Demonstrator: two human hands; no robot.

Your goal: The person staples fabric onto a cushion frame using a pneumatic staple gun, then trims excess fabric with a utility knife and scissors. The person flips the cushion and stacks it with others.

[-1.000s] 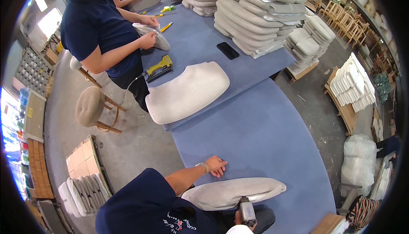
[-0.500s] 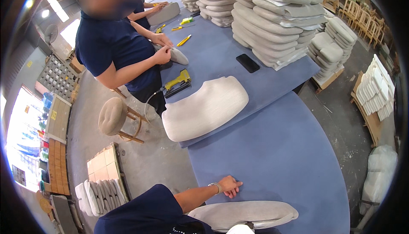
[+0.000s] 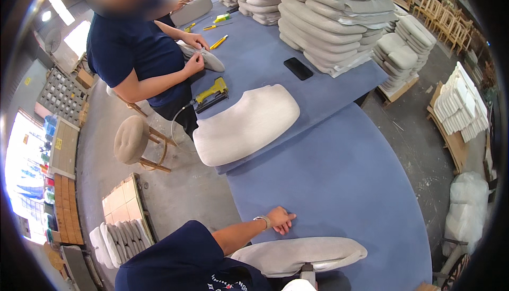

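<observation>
My left hand [image 3: 280,220], a band on its wrist, hovers over or rests on the blue tabletop [image 3: 328,185]; which, I cannot tell. Its fingers are loosely bent and spread, and nothing shows in them. Just nearer to me lies a light grey upholstered cushion [image 3: 307,252], its folded fabric edge along the near side. A small grey-brown part of something [image 3: 308,272] shows against that edge, its kind unclear. My right hand is out of view. Farther up the table, a larger pale cushion panel [image 3: 249,124] lies flat.
A co-worker in navy [image 3: 135,52] handles a grey cushion [image 3: 212,62] at the left edge. Nearby lie a yellow staple gun [image 3: 212,95] with a hose, yellow cutters [image 3: 218,42] and a black phone [image 3: 298,69]. Tall cushion stacks [image 3: 328,26] stand behind; a stool [image 3: 132,140] is left.
The whole view has shifted, so the table and cushions appear slightly farther left and higher. My left hand stays beside the near cushion. More of the grey-brown part shows.
</observation>
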